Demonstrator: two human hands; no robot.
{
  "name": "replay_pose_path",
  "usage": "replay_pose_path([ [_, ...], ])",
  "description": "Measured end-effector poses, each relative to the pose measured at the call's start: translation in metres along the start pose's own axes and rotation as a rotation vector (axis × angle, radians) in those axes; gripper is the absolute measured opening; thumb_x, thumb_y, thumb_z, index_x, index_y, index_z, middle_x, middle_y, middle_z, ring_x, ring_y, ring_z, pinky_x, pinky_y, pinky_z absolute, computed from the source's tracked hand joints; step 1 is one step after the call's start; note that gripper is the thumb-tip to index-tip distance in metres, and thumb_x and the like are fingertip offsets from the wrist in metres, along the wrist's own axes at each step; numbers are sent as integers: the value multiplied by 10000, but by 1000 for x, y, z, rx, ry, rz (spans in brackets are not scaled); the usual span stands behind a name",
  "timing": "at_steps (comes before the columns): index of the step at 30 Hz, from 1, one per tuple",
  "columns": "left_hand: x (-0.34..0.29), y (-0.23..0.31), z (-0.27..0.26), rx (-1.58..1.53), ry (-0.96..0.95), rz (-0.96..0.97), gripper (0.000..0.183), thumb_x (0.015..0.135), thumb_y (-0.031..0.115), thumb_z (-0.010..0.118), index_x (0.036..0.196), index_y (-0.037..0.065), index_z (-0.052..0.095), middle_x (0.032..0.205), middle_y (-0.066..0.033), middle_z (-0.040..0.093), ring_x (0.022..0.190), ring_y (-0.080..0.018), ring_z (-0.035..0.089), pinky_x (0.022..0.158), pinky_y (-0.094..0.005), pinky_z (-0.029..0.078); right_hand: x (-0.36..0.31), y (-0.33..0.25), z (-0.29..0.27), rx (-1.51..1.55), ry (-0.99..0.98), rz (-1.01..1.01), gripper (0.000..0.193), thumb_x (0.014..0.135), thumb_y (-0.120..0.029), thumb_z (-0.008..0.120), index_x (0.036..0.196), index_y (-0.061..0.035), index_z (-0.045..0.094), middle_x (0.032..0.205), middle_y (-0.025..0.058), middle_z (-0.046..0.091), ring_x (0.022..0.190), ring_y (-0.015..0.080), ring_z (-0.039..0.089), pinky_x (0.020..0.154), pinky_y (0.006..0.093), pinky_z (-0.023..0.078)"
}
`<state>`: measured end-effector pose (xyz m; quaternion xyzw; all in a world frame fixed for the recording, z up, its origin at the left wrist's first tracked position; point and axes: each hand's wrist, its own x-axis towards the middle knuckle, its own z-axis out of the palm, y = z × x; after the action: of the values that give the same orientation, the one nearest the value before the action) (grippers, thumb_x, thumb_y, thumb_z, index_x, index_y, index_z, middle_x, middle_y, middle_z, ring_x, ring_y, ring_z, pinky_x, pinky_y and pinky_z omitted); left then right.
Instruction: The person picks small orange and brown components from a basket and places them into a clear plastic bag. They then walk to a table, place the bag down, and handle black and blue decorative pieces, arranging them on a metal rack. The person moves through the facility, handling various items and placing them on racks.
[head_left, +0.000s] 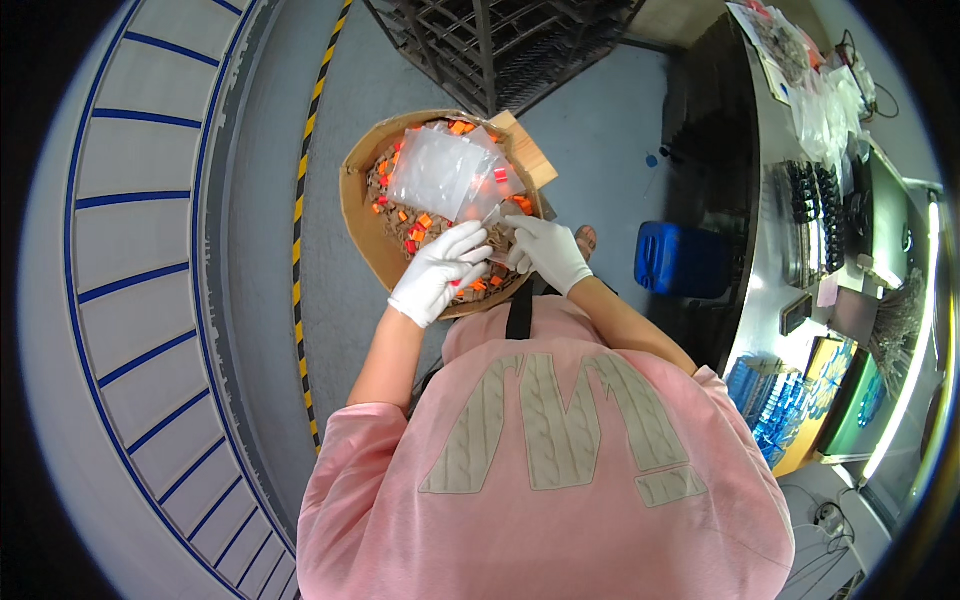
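Both of my hands wear white gloves and work over an open cardboard box [365, 225]. Many small brown pieces, mixed with orange and red parts [418, 228], fill it. My left hand [440, 275] is over the box's near left part, its fingers curled together; what they hold is too small to make out. Close beside it, my right hand [548, 250] pinches a small clear plastic bag [497, 217] between thumb and fingers. A stack of flat clear bags [435, 170] lies on top of the parts, beyond my hands.
A wooden block [525, 150] stands against the box's far right side. Behind it is a dark metal rack [490, 50]. A blue bin [680, 260] sits by the workbench [765, 220] on the right. Yellow-black tape [302, 200] marks the floor at left.
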<state>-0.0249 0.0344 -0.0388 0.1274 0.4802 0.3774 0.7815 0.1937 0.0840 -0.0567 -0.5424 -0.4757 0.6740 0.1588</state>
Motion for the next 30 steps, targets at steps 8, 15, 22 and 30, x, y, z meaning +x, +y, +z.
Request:
replay_pose_path([
  [8,7,-23,-16,1196,335,464,549,877,45,701,1398,62,526,1399,-110,553,1276,-245,539,1054,-372,419,-3,-2,-10,-63,54,-31,388,990,-147,458,1334,-47,607,772,82,725,640,123,654,660,256,540],
  [15,35,-22,24,1828,151,934,146,708,139,771,846,172,740,1364,-115,538,1314,-398,430,1083,-614,295,-14,19,-11,-109,155,-252,548,931,-232,650,1411,-21,489,982,119,712,881,173,686,839,296,533],
  [22,26,-2,72,1518,172,1131,96,748,119,768,805,162,704,1396,-108,548,1369,-418,403,1113,-656,248,-50,16,-29,-43,179,-447,816,771,-110,823,1437,-25,360,1263,124,619,1151,226,621,1000,340,487],
  [30,24,18,176,1478,-98,1352,174,809,91,753,944,108,645,1258,-98,615,1223,-336,539,1124,-554,298,-104,-23,-102,-91,562,-629,72,871,-84,707,891,-47,649,882,89,701,829,207,690,756,308,531],
])
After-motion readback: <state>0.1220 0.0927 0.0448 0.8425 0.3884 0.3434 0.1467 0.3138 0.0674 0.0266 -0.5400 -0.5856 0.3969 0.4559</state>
